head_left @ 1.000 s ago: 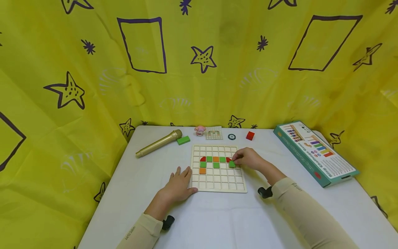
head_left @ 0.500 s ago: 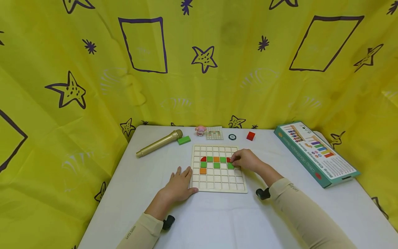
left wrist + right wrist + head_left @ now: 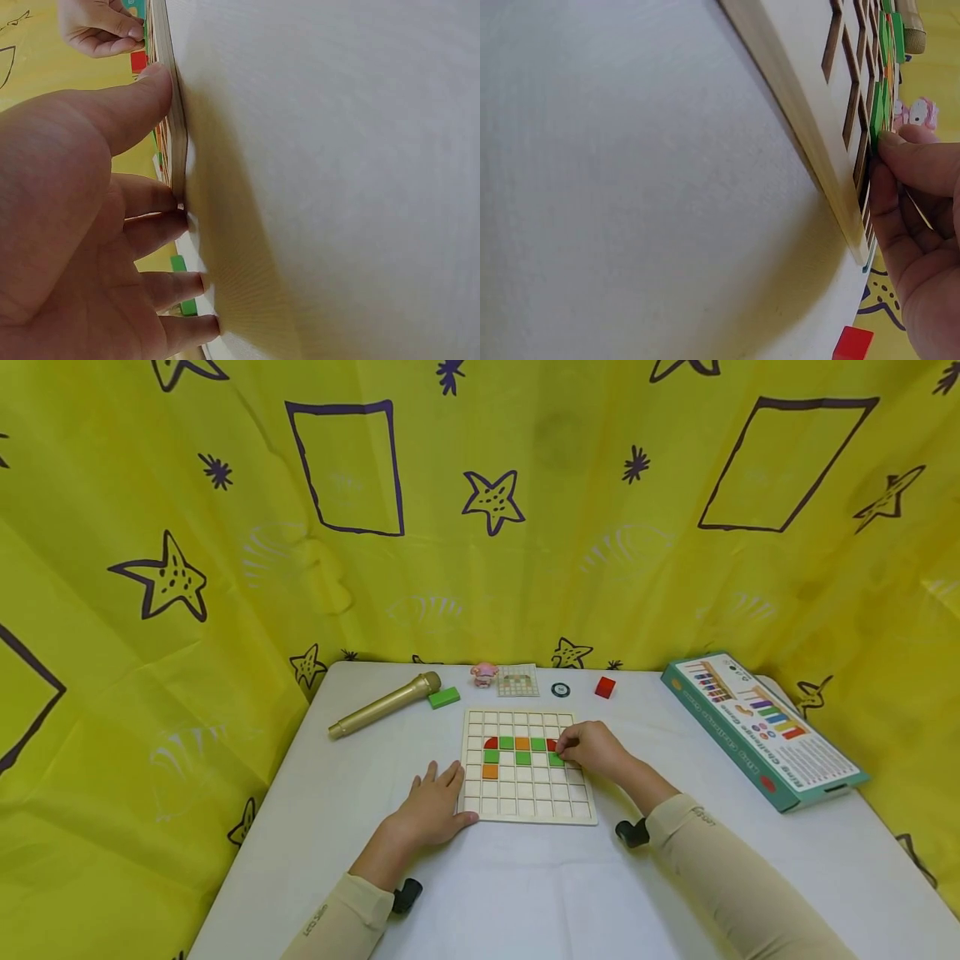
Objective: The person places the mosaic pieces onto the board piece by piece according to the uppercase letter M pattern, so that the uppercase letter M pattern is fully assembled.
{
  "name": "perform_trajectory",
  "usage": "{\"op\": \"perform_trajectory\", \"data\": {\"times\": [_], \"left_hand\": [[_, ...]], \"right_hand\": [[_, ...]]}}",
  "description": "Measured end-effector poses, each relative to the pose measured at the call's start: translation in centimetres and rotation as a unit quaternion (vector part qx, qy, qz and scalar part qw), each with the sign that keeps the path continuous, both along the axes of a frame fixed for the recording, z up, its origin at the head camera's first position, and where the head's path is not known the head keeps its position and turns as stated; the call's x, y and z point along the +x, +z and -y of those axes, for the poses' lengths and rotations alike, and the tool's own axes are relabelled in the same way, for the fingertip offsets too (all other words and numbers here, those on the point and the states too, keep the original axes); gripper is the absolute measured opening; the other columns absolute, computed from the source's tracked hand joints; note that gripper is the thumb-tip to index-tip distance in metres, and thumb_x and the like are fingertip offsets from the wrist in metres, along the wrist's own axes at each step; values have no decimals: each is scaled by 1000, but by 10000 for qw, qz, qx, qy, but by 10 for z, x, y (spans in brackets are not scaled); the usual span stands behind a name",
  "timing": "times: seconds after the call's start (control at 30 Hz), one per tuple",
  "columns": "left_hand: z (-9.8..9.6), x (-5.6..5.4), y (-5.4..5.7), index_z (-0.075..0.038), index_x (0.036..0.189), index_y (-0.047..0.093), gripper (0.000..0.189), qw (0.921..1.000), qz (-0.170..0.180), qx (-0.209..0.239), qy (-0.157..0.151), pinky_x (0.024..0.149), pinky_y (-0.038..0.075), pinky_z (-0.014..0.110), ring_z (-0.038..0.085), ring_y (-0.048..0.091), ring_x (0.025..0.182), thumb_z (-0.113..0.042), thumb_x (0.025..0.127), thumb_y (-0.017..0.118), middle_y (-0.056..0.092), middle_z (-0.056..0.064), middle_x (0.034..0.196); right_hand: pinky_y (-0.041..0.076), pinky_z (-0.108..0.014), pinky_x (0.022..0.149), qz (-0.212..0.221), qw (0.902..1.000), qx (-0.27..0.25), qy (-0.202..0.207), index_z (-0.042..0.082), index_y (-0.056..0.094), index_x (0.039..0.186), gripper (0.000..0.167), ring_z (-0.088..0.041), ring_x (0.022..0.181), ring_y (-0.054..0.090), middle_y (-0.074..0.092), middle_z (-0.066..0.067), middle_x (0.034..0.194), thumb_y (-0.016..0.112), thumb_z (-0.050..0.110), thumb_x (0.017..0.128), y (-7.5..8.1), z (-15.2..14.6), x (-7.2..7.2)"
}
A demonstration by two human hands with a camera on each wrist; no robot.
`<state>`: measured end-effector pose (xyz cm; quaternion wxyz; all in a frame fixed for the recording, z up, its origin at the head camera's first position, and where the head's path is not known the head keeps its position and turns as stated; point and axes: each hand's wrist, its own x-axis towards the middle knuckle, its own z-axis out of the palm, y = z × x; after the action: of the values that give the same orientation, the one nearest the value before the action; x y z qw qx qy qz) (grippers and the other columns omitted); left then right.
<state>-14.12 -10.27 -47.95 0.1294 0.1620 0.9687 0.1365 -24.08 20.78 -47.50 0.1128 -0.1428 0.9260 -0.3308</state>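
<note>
A pale wooden grid board [image 3: 528,793] lies on the white table, with red, green and orange tiles in some of its squares. My right hand [image 3: 595,748] is over the board's right side. Its thumb and forefinger pinch a green tile [image 3: 556,760], seated in or just at a square below the red corner tile [image 3: 552,745]. In the right wrist view the fingertips meet that tile's edge, and part of it is hidden. My left hand [image 3: 429,807] rests with spread fingers at the board's left edge; in the left wrist view its thumb [image 3: 150,90] touches the board's side.
Behind the board are a gold microphone [image 3: 385,705], a green block [image 3: 444,697], a pink figurine [image 3: 484,674], a pattern card [image 3: 517,681], a round dark token [image 3: 560,690] and a red block [image 3: 605,687]. A game box [image 3: 763,727] lies at the right.
The green tile in my right hand has moved slightly left and lies flush with its column. My left hand has stayed in place.
</note>
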Motion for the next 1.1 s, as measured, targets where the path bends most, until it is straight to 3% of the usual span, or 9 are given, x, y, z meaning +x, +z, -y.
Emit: {"op": "perform_trajectory", "data": {"times": [0.4,1.1], "left_hand": [[-1,2,3,0,156,32,84,10000,20,1,13,115,23,62,48,18,148,-51,96,63,30,14,162],[-1,1,1,-1,156,33,85,10000,37,26,48,115,23,62,48,18,148,-51,95,64,30,14,162]], "right_hand": [[50,-34,82,142,9993,-93,-346,10,74,97,4,-24,92,56,66,-3,94,72,9,94,7,-14,7],[50,-36,79,45,9990,65,-447,8,75,103,10,-25,89,56,68,-5,98,70,11,95,16,-69,22]]}}
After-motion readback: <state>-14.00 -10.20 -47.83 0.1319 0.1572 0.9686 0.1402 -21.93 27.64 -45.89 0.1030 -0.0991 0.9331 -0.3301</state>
